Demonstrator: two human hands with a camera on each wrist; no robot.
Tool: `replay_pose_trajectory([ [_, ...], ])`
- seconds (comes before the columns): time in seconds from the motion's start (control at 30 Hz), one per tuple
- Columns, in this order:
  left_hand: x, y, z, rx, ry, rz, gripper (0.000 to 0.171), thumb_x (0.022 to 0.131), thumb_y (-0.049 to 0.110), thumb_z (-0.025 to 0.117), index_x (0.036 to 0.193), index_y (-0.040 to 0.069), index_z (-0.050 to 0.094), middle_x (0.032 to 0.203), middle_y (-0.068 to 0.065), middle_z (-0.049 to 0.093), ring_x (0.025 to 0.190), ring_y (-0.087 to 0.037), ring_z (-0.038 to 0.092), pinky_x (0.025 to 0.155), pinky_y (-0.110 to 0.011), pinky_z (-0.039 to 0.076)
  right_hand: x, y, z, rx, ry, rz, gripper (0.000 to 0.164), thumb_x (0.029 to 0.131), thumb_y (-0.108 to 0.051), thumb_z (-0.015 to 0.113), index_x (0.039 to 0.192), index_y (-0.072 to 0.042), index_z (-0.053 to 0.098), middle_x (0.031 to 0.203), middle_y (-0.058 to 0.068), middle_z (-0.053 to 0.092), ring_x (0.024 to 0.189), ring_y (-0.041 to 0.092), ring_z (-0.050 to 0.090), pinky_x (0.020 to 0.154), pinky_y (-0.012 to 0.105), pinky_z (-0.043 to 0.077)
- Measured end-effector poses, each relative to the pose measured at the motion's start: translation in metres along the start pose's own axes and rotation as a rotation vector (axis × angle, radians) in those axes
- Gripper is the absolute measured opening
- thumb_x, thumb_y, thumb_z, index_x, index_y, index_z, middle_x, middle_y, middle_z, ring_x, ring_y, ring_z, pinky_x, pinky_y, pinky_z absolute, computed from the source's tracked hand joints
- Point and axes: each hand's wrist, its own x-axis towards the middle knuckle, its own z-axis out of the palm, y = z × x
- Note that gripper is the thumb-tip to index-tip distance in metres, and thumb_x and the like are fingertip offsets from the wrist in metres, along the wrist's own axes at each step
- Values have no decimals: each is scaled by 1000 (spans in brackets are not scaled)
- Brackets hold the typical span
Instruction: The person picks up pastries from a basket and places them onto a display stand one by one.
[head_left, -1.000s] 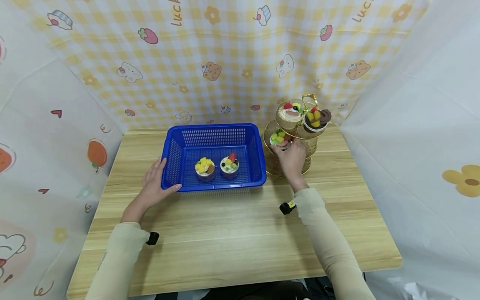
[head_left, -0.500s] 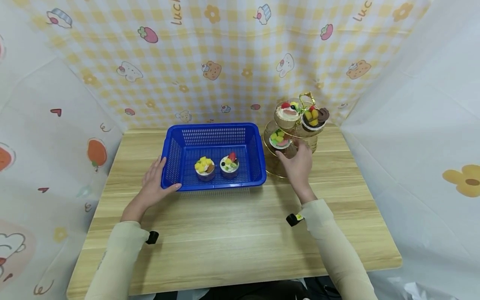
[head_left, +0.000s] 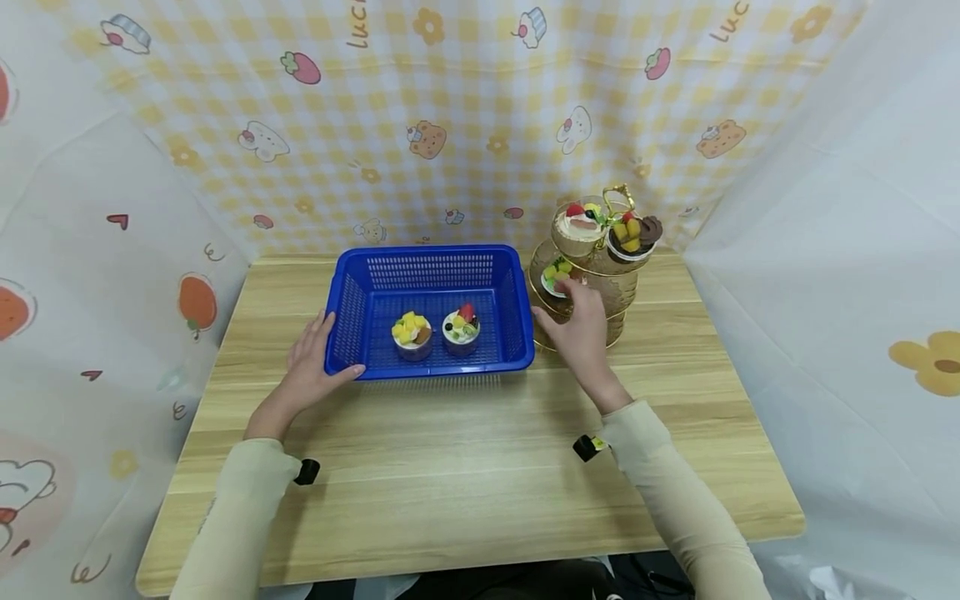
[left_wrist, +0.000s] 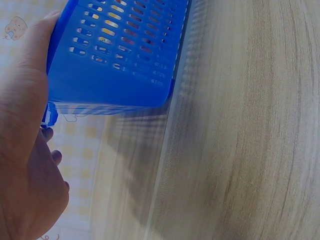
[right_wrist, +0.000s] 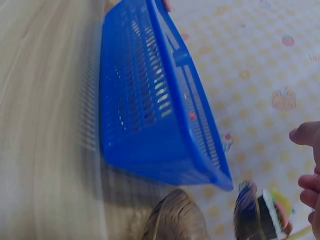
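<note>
A blue plastic basket (head_left: 429, 374) stands on the table. My left hand (head_left: 309, 367) rests on its front left corner, fingers along the left rim and thumb along the front rim. Inside are a dessert cup with yellow cubes (head_left: 412, 330) and a cup with a strawberry and green fruit (head_left: 461, 331). My right hand (head_left: 583, 332) is by a tiered gold-rimmed stand (head_left: 619, 292), thumb and fingers apart with nothing held. Partly behind its fingers, a fruit-topped cup (head_left: 555, 272) sits on a lower tier. In the right wrist view this cup shows a dark side and white rim.
On the stand's top tier are a cream cup with red fruit (head_left: 578, 227) and a dark chocolate cup with orange cubes (head_left: 632, 239). A gold handle (head_left: 619, 195) rises between them. A yellow checked cloth (head_left: 465, 183) hangs behind the wooden table (head_left: 450, 483).
My right hand has come off the fruit-topped cup, drawn back, then shifted left, its thumb spreading away from its fingers. My left hand and the basket have stayed put.
</note>
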Motion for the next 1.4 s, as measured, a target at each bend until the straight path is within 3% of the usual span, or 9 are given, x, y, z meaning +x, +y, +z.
replay_pose_trajectory([
  [0.27, 0, 0, 0, 9, -2, -2, 112, 87, 55, 68, 160, 21, -8, 168, -11, -12, 154, -44, -6, 116, -74, -2, 24, -25, 11, -17, -311, -89, 53, 83, -29, 81, 125, -3, 62, 117, 14, 70, 110, 31, 63, 98, 46, 48],
  [0.43, 0, -1, -1, 3, 0, 3, 111, 86, 56, 68, 160, 21, -8, 168, -10, -12, 154, -43, -8, 115, -74, -2, 40, -33, 24, -37, -447, -164, 56, 85, -33, 78, 130, -6, 60, 122, 10, 69, 114, 27, 61, 101, 44, 48],
  [0.77, 0, -1, 0, -1, 0, 2, 112, 86, 54, 70, 160, 21, -8, 169, -11, -11, 154, -44, -7, 115, -74, -3, 69, -47, 65, 21, -742, -189, 68, 85, -39, 77, 142, -10, 52, 138, 7, 60, 128, 22, 55, 111, 39, 43],
  [0.93, 0, 1, -2, -10, 0, 7, 112, 86, 55, 69, 160, 21, -8, 168, -11, -12, 154, -44, -8, 115, -74, -3, 78, -54, 87, 12, -902, -251, 80, 83, -44, 78, 147, -11, 45, 148, 5, 52, 138, 22, 46, 117, 41, 37],
  [1.13, 1, 0, -1, -2, 14, 10, 113, 85, 54, 70, 160, 20, -7, 168, -11, -11, 154, -42, -9, 116, -73, -2, 79, -60, 116, -33, -1011, -331, 87, 79, -46, 81, 151, -16, 40, 154, 3, 45, 145, 23, 38, 120, 42, 34],
  [1.4, 2, 0, 1, 18, 24, 8, 113, 85, 54, 71, 160, 19, -4, 168, -14, -7, 153, -45, -5, 115, -74, 0, 75, -65, 143, -124, -1138, -398, 91, 77, -50, 81, 151, -17, 40, 154, 5, 44, 140, 24, 41, 117, 43, 38],
])
